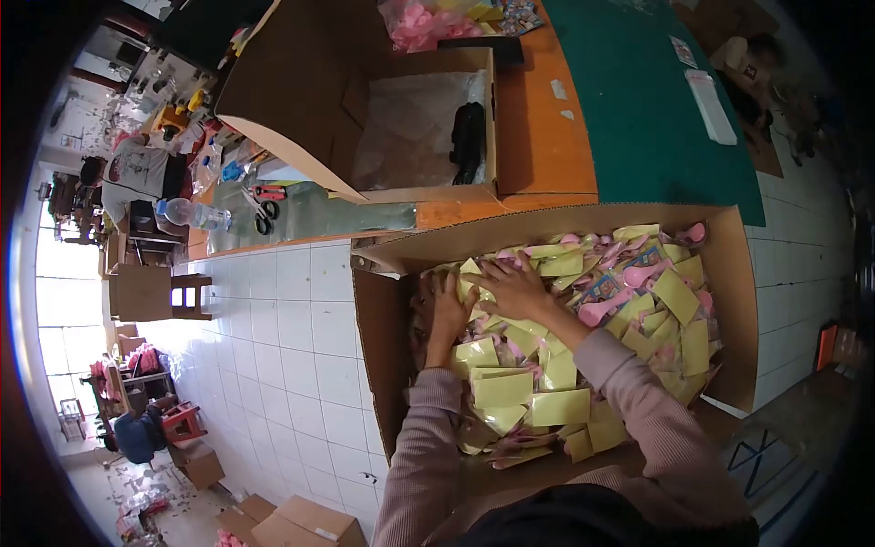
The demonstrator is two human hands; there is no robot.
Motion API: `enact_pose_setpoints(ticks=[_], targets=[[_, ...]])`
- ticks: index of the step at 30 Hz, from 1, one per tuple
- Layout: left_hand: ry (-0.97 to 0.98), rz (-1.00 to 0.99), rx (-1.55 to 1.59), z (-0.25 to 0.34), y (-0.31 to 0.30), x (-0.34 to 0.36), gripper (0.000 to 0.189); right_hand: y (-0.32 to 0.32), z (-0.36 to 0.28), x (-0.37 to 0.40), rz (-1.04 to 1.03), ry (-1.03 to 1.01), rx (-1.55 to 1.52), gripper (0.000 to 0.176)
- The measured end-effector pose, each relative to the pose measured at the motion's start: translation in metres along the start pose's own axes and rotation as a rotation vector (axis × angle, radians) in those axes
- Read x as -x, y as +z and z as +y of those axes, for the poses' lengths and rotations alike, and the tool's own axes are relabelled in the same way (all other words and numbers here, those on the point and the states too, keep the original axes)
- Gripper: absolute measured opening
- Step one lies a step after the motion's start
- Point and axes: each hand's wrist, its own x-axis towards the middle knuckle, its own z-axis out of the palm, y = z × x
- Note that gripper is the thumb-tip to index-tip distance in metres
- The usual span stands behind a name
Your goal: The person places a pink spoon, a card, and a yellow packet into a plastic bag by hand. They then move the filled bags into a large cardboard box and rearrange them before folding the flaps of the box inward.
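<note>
Matt brown cardboard box; glossy plastic-wrapped packets; soft knit cloth sleeves.

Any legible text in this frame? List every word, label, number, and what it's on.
Nothing legible.
Printed card among the yellow packets, beside the right hand: colour print, too blurred to read.
White label on the green mat: too small to read.
Shirt print on the person at far left: blurred.
</note>
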Motion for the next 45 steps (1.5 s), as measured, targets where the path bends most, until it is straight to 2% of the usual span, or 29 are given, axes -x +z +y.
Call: enact_pose_setpoints(ticks=[1,3,6,8,9,12,13,14,15,16,18,20,21,23,24,25,26,27,28,29,30,32,34,36,39,40,42,43,45], targets=[[-0.02,0.045,-0.063,-0.001,0.005,-0.001,0.061,0.01,-0.002,0.002,-0.003,0.002,-0.005,0.06],[-0.078,0.046,-0.152,-0.003,0.007,0.002,0.065,0.033,-0.011,0.01,0.322,0.07,0.174,0.057],[-0.168,-0.052,-0.219,0.013,-0.009,-0.003,0.066,0.036,-0.01,0.006,0.404,0.048,0.122,0.054],[0.223,-0.024,-0.419,-0.041,0.03,-0.013,0.066,0.022,-0.006,0.004,0.345,0.044,0.076,0.053],[0.12,-0.247,-0.194,0.008,-0.04,-0.006,0.065,0.016,-0.01,0.009,0.31,0.04,0.042,0.051],[0.149,-0.244,-0.215,0.056,-0.129,0.033,0.063,-0.004,-0.03,0.03,0.377,-0.124,0.013,0.05],[0.178,-0.089,-0.318,0.075,-0.162,0.055,0.068,-0.027,-0.056,0.048,0.243,-0.215,-0.076,0.046],[0.212,0.063,-0.424,0.089,-0.188,0.082,0.072,-0.014,-0.07,0.061,0.283,-0.324,-0.216,0.048],[0.057,0.234,-0.449,0.098,-0.202,0.109,0.072,-0.01,-0.089,0.077,0.271,-0.342,-0.186,0.054],[-0.099,0.409,-0.467,0.103,-0.209,0.136,0.071,-0.006,-0.101,0.089,0.124,-0.375,-0.061,0.059],[-0.483,0.232,-0.09,0.081,-0.205,0.186,0.054,0.036,-0.122,0.113,0.204,-0.345,-0.01,0.061],[-0.626,-0.065,0.062,0.043,-0.189,0.217,0.036,0.059,-0.124,0.123,0.208,-0.331,0.002,0.067],[-0.628,-0.065,0.064,0.047,-0.189,0.217,0.036,0.068,-0.124,0.123,0.212,-0.311,0.006,0.074],[-0.6,-0.149,-0.047,0.064,-0.186,0.213,0.02,0.085,-0.128,0.103,0.257,-0.295,0.076,0.074],[-0.586,-0.139,-0.043,0.06,-0.184,0.211,0.02,0.085,-0.129,0.086,0.318,-0.273,0.147,0.074],[-0.529,-0.089,-0.037,0.056,-0.183,0.214,0.019,0.08,-0.131,0.078,0.278,-0.236,0.2,0.063],[-0.474,-0.044,-0.032,0.049,-0.182,0.218,0.018,0.075,-0.128,0.08,0.273,-0.228,0.201,0.063],[-0.373,-0.086,-0.112,0.034,-0.185,0.224,0.015,0.065,-0.127,0.085,0.228,-0.234,0.141,0.064],[-0.49,-0.069,0.032,0.022,-0.194,0.225,0.017,0.06,-0.129,0.087,0.184,-0.238,0.077,0.065],[-0.559,-0.026,0.188,0.013,-0.205,0.226,0.019,0.066,-0.122,0.096,0.28,-0.286,0.022,0.068],[-0.619,0.025,0.353,0.006,-0.211,0.224,0.02,0.073,-0.114,0.106,0.254,-0.319,0.037,0.072],[-0.633,-0.028,0.36,0.001,-0.206,0.227,0.023,0.083,-0.101,0.108,0.255,-0.379,0.024,0.075],[-0.524,-0.063,0.062,0.019,-0.204,0.227,0.023,0.076,-0.104,0.098,0.257,-0.361,0.001,0.074],[-0.492,-0.023,0.107,0.017,-0.203,0.222,0.023,0.063,-0.108,0.095,0.249,-0.338,-0.011,0.073],[-0.569,-0.088,0.19,0.012,-0.21,0.217,0.022,0.005,-0.147,0.089,-0.132,-0.163,0.047,0.077],[-0.548,-0.064,0.188,0.015,-0.209,0.216,0.022,0.005,-0.166,0.081,-0.13,-0.166,0.047,0.077],[-0.518,-0.042,0.192,0.02,-0.206,0.215,0.021,0.012,-0.194,0.084,0.008,-0.374,0.052,0.075],[-0.498,-0.042,0.15,0.021,-0.205,0.215,0.021,0.027,-0.192,0.083,0.01,-0.37,0.056,0.075],[-0.479,-0.044,0.104,0.023,-0.204,0.215,0.021,0.08,-0.185,0.066,0.354,-0.22,0.496,0.07]])
